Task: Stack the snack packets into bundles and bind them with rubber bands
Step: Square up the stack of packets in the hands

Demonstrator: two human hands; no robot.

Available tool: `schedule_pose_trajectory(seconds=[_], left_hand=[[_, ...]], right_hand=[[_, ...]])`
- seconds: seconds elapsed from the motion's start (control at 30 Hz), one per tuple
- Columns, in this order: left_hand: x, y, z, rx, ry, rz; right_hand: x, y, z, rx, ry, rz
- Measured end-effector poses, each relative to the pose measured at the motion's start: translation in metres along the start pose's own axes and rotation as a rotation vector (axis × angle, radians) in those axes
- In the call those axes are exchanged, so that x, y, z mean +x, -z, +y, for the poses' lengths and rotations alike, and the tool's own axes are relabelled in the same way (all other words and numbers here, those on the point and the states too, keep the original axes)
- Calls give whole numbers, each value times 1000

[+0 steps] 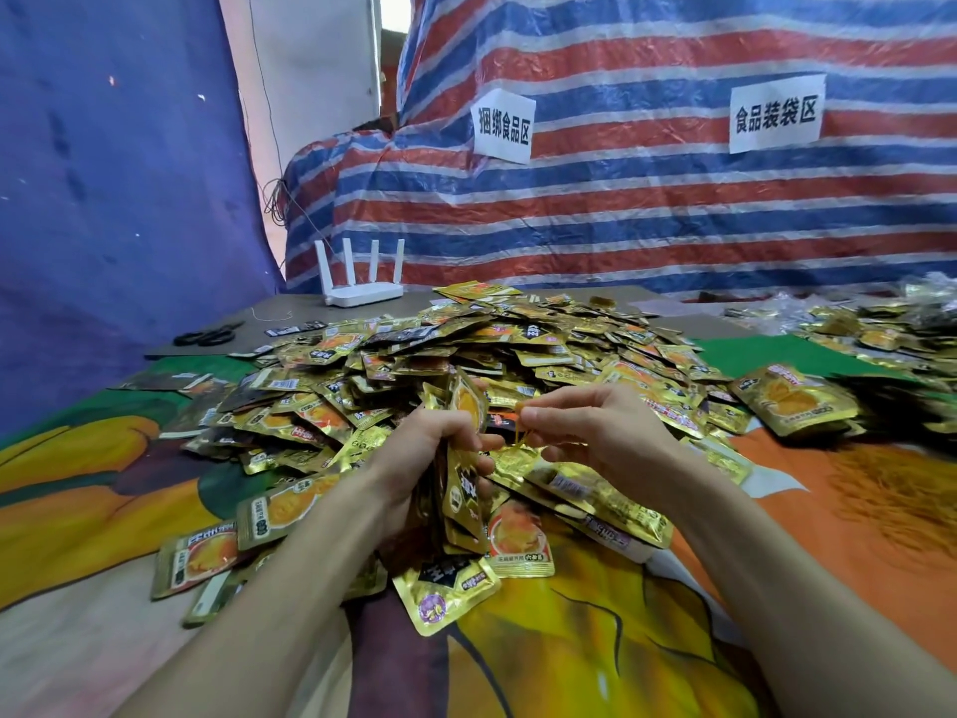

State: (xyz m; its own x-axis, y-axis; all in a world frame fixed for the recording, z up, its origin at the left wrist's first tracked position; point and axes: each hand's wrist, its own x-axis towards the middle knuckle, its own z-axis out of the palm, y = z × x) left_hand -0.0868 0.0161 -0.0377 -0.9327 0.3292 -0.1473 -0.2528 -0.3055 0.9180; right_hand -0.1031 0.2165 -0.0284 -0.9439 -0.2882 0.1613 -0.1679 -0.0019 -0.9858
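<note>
Gripping a foil packet bundle (462,492) in my left hand (427,450), I pinch a stretched rubber band (524,433) with my right hand (595,432); if the band slips, the slick packets could scatter.

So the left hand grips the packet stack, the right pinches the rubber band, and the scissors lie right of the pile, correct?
Not quite: the head view shows the scissors left of the pile. The rest holds.
</note>
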Motion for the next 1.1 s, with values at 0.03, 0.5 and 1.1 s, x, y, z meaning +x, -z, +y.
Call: schedule_pose_trajectory(seconds=[0.03,0.5,1.1], left_hand=[[0,-1,-1,2,-9,-9],[0,2,3,-21,-30,-59],[-9,-7,5,248,-328,-71]], right_hand=[[0,-1,0,-16,0,7],[1,-6,-1,-104,-20,-1],[-2,-15,-2,-116,220,185]])
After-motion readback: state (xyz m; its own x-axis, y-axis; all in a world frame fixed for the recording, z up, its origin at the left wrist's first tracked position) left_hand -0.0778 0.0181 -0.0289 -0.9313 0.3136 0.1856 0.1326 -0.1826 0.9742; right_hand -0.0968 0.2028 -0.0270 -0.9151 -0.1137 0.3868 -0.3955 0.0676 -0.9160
